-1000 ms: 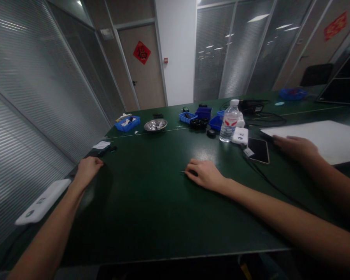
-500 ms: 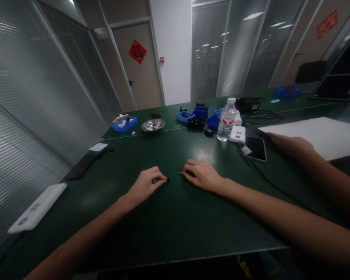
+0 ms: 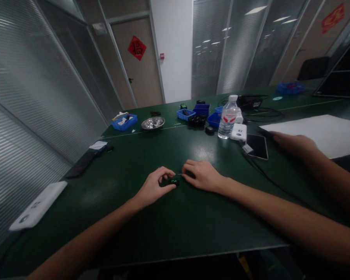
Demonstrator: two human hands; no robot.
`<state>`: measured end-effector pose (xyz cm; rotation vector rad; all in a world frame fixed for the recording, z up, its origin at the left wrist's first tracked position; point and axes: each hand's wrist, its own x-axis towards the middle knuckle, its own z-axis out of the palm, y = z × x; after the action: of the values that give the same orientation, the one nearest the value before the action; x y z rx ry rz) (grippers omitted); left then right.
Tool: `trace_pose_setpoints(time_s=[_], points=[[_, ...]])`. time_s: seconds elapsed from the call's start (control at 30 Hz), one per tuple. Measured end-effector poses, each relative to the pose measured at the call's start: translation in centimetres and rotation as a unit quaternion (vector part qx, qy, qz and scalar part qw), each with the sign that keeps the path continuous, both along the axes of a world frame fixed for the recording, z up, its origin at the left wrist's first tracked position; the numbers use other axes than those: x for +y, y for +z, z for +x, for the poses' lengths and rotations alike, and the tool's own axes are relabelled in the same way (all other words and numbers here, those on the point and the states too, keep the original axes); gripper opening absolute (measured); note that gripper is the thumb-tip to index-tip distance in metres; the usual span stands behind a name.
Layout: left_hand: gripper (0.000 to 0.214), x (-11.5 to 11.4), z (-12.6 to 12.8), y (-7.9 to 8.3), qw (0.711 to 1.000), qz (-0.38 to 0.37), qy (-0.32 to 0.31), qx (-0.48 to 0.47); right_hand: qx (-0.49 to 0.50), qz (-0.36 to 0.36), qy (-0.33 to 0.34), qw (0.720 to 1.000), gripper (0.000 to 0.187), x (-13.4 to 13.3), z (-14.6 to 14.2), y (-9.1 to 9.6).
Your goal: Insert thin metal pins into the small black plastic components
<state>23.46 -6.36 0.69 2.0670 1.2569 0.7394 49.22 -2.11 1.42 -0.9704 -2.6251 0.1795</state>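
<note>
My left hand is over the table, thumb and index finger parted around a small black part with a greenish face. The thumb tip is close against the part's near side, and a gap shows below the index fingertip. Just to the right, my right hand rests on the table with its fingers closed on a thin metal pin. The pin sticks out leftward, its tip near my left index fingertip. Its other end is hidden in my fingers.
A metal bowl and blue trays stand farther back. To the right are a water bottle, a white device, a phone, a cable and another person's hand. At left lies a white power bank.
My left hand has moved right, nearer the pin, and its thumb and index finger have spread from a pinch. More of the small black part shows. My right hand has stayed in place.
</note>
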Motion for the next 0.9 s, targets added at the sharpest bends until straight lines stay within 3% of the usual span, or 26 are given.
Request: trace_pose_setpoints(time_s=[0.37, 0.9], points=[[0.021, 0.01, -0.12, -0.32, 0.999, -0.001, 0.032, 0.028, 0.012, -0.025, 0.022, 0.999, 0.019, -0.61, -0.30, 0.63], [0.023, -0.13, 0.01, 0.49, 0.999, 0.000, 0.002, 0.035, 0.030, 0.001, 0.060, 0.998, 0.017, -0.63, -0.30, 0.06]])
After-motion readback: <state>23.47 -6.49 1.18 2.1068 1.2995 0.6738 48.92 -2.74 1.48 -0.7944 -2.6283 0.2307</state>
